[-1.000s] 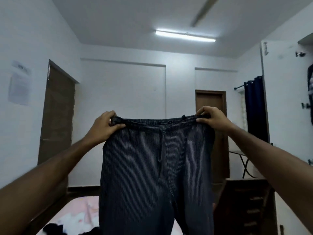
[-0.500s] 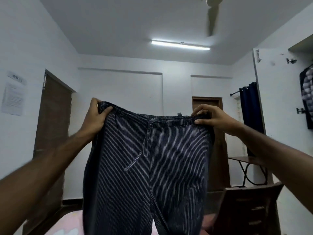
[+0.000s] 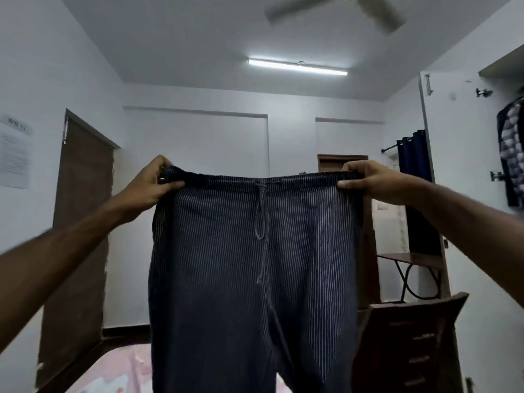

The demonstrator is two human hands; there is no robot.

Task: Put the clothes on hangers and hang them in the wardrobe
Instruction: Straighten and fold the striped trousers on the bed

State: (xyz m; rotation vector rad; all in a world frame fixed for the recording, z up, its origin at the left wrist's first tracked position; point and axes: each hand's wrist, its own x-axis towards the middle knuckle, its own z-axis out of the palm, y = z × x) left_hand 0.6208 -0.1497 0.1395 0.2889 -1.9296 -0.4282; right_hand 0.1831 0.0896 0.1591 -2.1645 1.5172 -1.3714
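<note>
Dark pinstriped trousers with a drawstring hang spread out in front of me, waistband level and stretched wide. My left hand grips the left end of the waistband. My right hand pinches the right end. The legs drop below the frame's bottom edge. At the far right, the open wardrobe shows its white door, with a checked shirt hanging inside. No hanger is in view.
A pink bed sheet lies below the trousers. A dark wooden chair back stands at lower right, with a small table behind it. A brown door is on the left, another behind the trousers.
My left hand has dropped level with my right, so the waistband now runs straight and wider. The view has tilted up, showing more ceiling and fan.
</note>
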